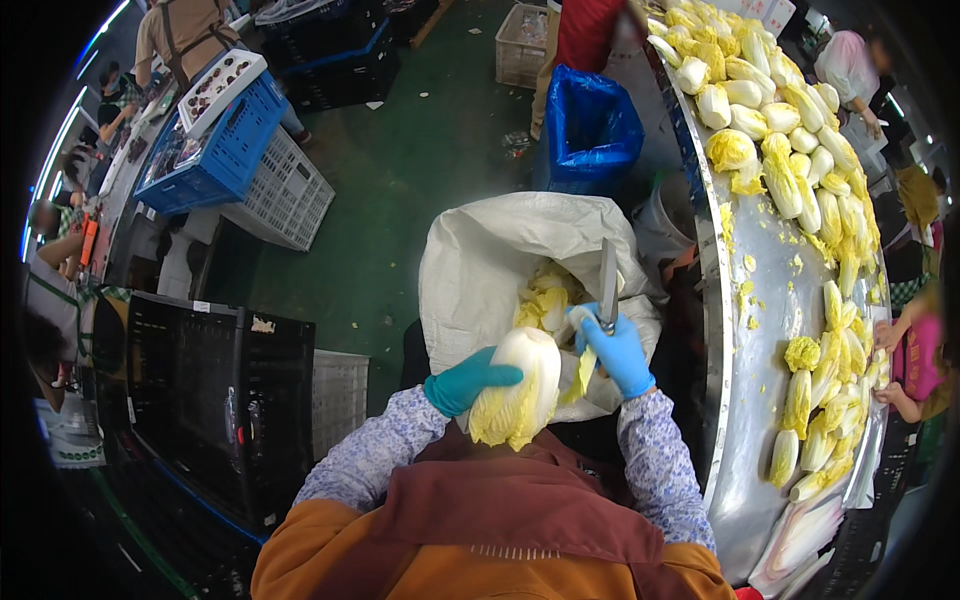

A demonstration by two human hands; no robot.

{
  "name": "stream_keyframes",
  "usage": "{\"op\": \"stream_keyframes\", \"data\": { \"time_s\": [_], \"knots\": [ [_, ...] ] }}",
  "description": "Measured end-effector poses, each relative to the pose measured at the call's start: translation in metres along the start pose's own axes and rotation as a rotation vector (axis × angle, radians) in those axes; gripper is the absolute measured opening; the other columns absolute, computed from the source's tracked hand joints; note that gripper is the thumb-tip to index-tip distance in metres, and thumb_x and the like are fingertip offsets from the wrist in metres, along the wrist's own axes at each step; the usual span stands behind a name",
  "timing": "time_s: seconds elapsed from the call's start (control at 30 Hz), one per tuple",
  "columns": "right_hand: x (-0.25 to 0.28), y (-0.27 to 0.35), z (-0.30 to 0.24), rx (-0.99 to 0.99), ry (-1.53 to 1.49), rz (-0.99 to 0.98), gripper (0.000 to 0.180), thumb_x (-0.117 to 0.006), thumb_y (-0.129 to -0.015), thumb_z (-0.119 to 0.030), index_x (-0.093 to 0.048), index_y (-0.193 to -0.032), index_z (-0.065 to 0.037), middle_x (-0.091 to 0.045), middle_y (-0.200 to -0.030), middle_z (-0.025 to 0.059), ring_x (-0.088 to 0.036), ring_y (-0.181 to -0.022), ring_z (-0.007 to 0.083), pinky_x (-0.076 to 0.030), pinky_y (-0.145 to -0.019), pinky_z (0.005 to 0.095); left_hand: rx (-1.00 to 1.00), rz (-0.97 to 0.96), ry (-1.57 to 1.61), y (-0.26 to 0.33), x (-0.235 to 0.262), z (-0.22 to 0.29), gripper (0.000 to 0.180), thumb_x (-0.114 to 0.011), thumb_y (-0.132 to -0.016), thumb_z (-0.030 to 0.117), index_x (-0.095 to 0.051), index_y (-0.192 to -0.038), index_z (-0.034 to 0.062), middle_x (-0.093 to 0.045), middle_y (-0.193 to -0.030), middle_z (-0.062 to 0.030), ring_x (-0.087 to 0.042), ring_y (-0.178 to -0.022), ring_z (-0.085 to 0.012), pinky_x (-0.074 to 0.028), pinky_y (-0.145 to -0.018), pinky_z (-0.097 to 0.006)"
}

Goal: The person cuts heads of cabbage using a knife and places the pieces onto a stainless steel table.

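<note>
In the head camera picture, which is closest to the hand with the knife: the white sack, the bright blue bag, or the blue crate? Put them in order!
From the right hand:
1. White sack, just behind the hand, open and holding leaf scraps.
2. Bright blue bag, farther up, beside the metal table.
3. Blue crate, far off to the upper left.

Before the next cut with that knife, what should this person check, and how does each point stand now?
1. Left hand grips the cabbage: ok, fingers wrap its side.
2. Right hand holds the knife firmly: ok, blade points up and away.
3. Left fingers out of the blade's path: ok, they sit on the far side of the cabbage.
4. White sack open below for trimmings: ok, leaves already lie inside.
5. Room on the metal table: ok, bare patches show.
6. Blade sharpness: cannot tell.
</note>
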State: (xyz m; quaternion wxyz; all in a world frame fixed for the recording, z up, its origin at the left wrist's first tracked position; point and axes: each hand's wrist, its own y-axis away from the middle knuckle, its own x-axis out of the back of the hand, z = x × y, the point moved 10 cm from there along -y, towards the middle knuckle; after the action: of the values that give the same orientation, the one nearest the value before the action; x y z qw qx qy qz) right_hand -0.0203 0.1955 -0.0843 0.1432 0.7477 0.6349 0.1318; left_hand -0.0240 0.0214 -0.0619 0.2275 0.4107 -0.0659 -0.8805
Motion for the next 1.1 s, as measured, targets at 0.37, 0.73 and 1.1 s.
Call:
{"op": "stream_keyframes", "data": {
  "time_s": [0.37, 0.73, 1.1],
  "knots": [
    [-0.057, 0.055, -0.1, 0.719, 1.045, 0.067, 0.036, -0.069, -0.072, -0.014, -0.059, -0.107, -0.011, -0.058, -0.075, 0.008, -0.06, -0.062, 0.0268, -0.049, -0.056, 0.0374, -0.224, 0.197, -0.503, -0.002, 0.018, 0.045, 0.06, -0.077, -0.076, 0.018, -0.05, -0.127, 0.0019, -0.059, -0.117, -0.008, -0.054, -0.107, -0.0151, -0.043, -0.094, -0.029],
    [-0.058, 0.047, -0.086, 0.642, 1.059, 0.001, 0.027, -0.067, -0.075, -0.012, -0.061, -0.101, -0.009, -0.063, -0.084, 0.0098, -0.063, -0.069, 0.0282, -0.05, -0.06, 0.0368, -0.179, 0.142, -0.469, 0.0, 0.013, 0.043, 0.06, -0.078, -0.073, 0.015, -0.051, -0.126, 0.002, -0.059, -0.115, -0.0071, -0.054, -0.105, -0.0148, -0.043, -0.093, -0.03],
    [0.022, -0.001, 0.071, 0.129, 0.998, 0.077, 0.02, -0.06, -0.084, -0.026, -0.06, -0.089, -0.006, -0.065, -0.078, 0.0192, -0.062, -0.068, 0.0358, -0.049, -0.06, 0.0435, -0.18, 0.154, -0.522, -0.011, 0.01, 0.043, 0.063, -0.078, -0.075, 0.018, -0.048, -0.128, 0.0013, -0.057, -0.118, -0.0072, -0.054, -0.106, -0.0147, -0.044, -0.094, -0.03]
  ]
}}
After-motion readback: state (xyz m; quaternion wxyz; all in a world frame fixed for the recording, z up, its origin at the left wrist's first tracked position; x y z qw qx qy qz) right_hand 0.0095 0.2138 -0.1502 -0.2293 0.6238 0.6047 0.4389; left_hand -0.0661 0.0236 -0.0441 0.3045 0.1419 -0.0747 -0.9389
